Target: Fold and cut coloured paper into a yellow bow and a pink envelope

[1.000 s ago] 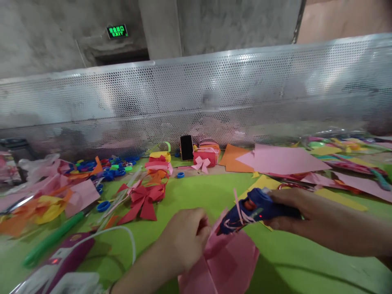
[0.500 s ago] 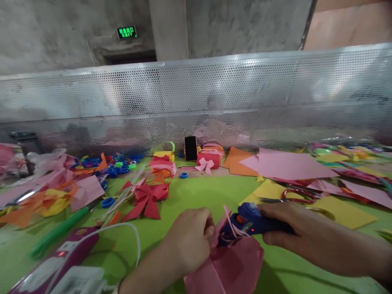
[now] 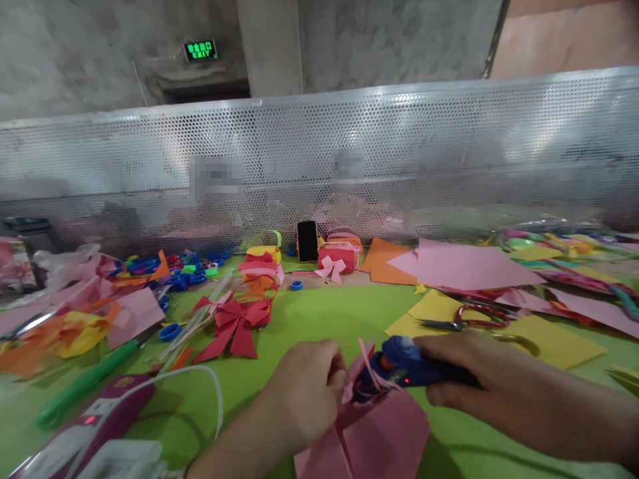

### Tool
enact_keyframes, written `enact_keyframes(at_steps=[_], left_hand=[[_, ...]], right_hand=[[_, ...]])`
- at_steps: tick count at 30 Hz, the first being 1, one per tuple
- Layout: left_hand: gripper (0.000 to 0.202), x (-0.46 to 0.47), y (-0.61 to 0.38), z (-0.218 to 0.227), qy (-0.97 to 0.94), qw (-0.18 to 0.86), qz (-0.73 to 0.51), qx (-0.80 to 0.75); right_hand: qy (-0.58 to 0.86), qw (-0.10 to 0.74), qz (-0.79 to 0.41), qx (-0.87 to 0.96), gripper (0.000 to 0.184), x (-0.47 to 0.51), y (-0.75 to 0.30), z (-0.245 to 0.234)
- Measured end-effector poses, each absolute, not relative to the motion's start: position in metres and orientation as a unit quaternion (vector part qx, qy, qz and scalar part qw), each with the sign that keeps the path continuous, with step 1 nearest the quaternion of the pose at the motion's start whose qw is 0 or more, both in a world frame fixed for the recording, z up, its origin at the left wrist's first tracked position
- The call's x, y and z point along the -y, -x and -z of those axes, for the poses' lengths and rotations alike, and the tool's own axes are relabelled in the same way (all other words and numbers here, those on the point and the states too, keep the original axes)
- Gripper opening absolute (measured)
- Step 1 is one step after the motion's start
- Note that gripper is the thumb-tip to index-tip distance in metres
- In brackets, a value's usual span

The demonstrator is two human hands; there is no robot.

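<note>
A folded pink paper piece stands at the front centre, partly cut off by the lower edge. My left hand is closed on its upper left side, fingers curled and mostly turned away. In my right hand is a blue glue gun with a small red light. Its front end points left and down into the top of the pink paper, so the nozzle tip is hidden. Thin pink paper strips cross over the gun's front, close to my left fingers.
Scissors with red handles lie on yellow paper at right. Left are a red paper bow, a green-handled tool and a purple-and-white power strip with a white cable. A phone stands behind, beside small paper bags.
The view has shifted slightly, so the background sits a little further left. Both hands keep their holds, and the glue gun stays at the paper's top with hardly any movement.
</note>
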State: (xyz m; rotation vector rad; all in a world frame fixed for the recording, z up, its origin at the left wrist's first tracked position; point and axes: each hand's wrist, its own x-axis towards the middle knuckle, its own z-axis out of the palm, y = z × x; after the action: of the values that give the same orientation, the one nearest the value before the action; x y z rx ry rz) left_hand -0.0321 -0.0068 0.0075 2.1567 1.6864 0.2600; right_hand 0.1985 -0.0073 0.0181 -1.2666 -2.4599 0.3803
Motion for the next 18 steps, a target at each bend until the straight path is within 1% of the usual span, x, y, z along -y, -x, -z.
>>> enact_keyframes(at_steps=[2, 8, 14, 18], left_hand=[[0.012, 0.007, 0.031, -0.009, -0.767, 0.200, -0.093, -0.602], [0.013, 0.008, 0.030, -0.007, -0.773, 0.176, -0.096, -0.602], [0.012, 0.007, 0.031, -0.008, -0.769, 0.185, -0.091, -0.605], [0.013, 0.008, 0.030, -0.009, -0.772, 0.166, -0.089, -0.607]], right_hand=[[0.439, 0.180, -0.134, 0.870, 0.024, 0.007, -0.198, -0.016], [0.469, 0.165, -0.078, 0.864, 0.031, -0.005, -0.225, -0.010], [0.435, 0.158, -0.149, 0.874, 0.021, 0.006, -0.200, -0.016], [0.469, 0.168, -0.110, 0.860, 0.023, 0.005, -0.204, -0.017]])
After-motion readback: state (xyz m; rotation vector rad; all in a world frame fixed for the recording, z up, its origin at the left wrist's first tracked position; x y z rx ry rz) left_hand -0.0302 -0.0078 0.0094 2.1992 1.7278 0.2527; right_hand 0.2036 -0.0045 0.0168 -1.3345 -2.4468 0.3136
